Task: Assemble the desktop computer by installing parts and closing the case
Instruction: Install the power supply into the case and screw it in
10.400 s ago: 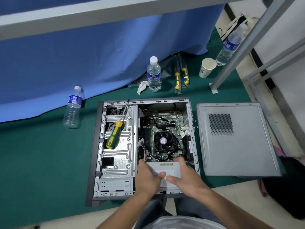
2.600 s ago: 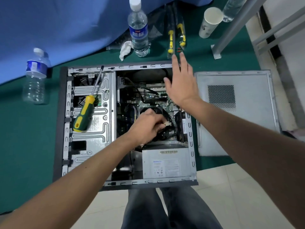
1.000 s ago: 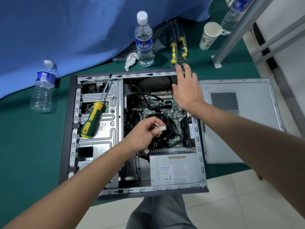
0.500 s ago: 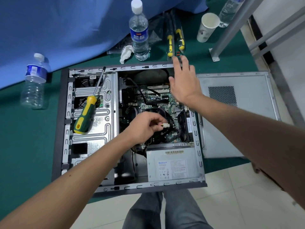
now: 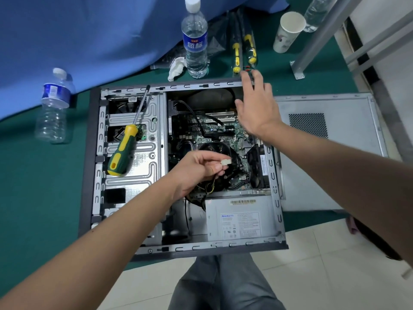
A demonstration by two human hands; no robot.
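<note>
Desktop computer case (image 5: 98, 153) lies on its side on the green floor mat (image 5: 33, 186), open face up, so every bay can be reached from above. Its side panel (image 5: 335, 164) rests flat just to the right, set aside until closing. The left hand (image 5: 196, 171) pinches a small white connector (image 5: 225, 162) between thumb and fingertips, held above the CPU fan (image 5: 214, 148), probably hunting for its socket. The right hand (image 5: 257, 110) is spread flat, fingers straight, over the far right corner of the case, likely steadying it. Inside, the power supply (image 5: 237, 220) sits at the near right, the green motherboard (image 5: 201, 128) beyond it. A green-and-yellow screwdriver (image 5: 123, 153) lies on the drive cage (image 5: 134, 175), handy.
</note>
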